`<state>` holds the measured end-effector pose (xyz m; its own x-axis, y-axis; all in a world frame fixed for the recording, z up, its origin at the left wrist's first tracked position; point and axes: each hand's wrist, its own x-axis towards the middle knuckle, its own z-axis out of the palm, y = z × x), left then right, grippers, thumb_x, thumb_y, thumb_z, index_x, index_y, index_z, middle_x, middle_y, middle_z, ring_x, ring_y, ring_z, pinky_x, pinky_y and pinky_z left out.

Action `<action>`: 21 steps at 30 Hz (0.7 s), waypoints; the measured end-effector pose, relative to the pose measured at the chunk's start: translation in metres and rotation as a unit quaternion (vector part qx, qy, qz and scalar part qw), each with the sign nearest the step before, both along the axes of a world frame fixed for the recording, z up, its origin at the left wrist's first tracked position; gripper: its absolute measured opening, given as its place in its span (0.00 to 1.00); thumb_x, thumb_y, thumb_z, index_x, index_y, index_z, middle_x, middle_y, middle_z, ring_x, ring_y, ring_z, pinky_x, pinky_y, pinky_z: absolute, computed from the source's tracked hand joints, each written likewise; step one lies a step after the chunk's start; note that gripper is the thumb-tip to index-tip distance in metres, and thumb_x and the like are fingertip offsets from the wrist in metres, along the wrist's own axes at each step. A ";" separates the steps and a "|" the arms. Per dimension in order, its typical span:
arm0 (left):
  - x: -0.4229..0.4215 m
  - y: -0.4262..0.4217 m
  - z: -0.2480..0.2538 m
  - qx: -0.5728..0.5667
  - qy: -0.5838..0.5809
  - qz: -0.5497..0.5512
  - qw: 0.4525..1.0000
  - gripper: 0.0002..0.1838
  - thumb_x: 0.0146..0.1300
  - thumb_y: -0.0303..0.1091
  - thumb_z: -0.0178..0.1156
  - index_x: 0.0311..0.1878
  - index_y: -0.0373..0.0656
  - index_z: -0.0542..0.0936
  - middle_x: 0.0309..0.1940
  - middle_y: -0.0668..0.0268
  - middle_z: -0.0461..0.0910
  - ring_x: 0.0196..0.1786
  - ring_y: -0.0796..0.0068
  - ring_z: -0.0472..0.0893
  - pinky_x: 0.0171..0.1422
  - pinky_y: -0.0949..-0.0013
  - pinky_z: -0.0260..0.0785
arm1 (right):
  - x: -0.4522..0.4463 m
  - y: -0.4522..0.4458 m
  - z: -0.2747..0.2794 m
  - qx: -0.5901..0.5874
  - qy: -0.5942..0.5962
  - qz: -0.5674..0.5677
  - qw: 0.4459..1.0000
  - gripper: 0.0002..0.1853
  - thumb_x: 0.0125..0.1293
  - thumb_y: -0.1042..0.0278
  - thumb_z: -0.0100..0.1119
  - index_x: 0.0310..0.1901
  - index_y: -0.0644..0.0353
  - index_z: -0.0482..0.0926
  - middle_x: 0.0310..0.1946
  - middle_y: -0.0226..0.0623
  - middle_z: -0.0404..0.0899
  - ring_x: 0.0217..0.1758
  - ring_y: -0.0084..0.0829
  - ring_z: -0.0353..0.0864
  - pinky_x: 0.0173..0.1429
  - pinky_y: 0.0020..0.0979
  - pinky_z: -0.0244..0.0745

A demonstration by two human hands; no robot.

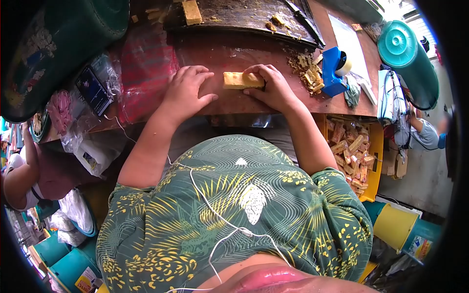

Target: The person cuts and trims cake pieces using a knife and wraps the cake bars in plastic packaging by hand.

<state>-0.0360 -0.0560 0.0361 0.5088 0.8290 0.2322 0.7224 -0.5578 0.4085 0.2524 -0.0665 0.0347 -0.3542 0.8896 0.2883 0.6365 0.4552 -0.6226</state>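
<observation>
In the head view, a pale golden rectangular biscuit bar (236,80) is at the table's near side. My right hand (274,90) grips its right end between thumb and fingers. My left hand (188,93) is to the left of the bar, apart from it, with thumb and fingers spread and nothing held. Both hands are low over the reddish-brown table (220,53). Beyond them lies a dark baking tray (234,22) with one bar (192,12) and crumbs on it. Broken bar pieces (311,75) are heaped to the right of my right hand.
A blue tape dispenser (334,73) stands past the broken pieces. Below the table's right edge, a yellow crate (375,168) holds many wrapped bars. On the left are red plastic sheeting (146,73), a phone (93,90) and clear bags. Another person's arm (30,161) shows far left.
</observation>
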 end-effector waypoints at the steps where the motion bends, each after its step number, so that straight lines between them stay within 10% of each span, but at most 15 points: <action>1: 0.000 0.000 0.001 -0.005 0.002 0.000 1.000 0.29 0.57 0.47 0.75 0.61 0.49 0.83 0.63 0.69 0.78 0.70 0.61 0.72 0.75 0.52 0.61 | 0.001 -0.001 0.001 -0.005 0.007 -0.003 1.000 0.24 0.52 0.64 0.80 0.52 0.56 0.82 0.45 0.39 0.85 0.52 0.45 0.81 0.58 0.42 0.78; 15: 0.005 0.048 0.009 -0.043 -0.090 -0.015 0.995 0.21 0.68 0.46 0.64 0.58 0.44 0.85 0.59 0.60 0.83 0.64 0.55 0.78 0.68 0.56 0.72 | 0.004 -0.002 -0.001 -0.036 0.001 0.001 0.999 0.28 0.53 0.63 0.80 0.55 0.57 0.81 0.54 0.38 0.83 0.58 0.43 0.79 0.66 0.42 0.74; 21: 0.051 0.100 0.002 -0.048 -0.071 -0.009 0.996 0.18 0.72 0.40 0.61 0.56 0.37 0.84 0.56 0.54 0.82 0.60 0.51 0.81 0.66 0.57 0.74 | 0.004 -0.049 -0.001 0.179 -0.049 0.011 0.983 0.30 0.55 0.52 0.79 0.58 0.50 0.82 0.56 0.34 0.80 0.62 0.43 0.75 0.66 0.45 0.67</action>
<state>0.0149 0.0440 0.0381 0.4915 0.8418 0.2233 0.6440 -0.5239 0.5575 0.2559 -0.1159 0.0339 -0.4142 0.7293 0.5446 0.6729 0.6483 -0.3564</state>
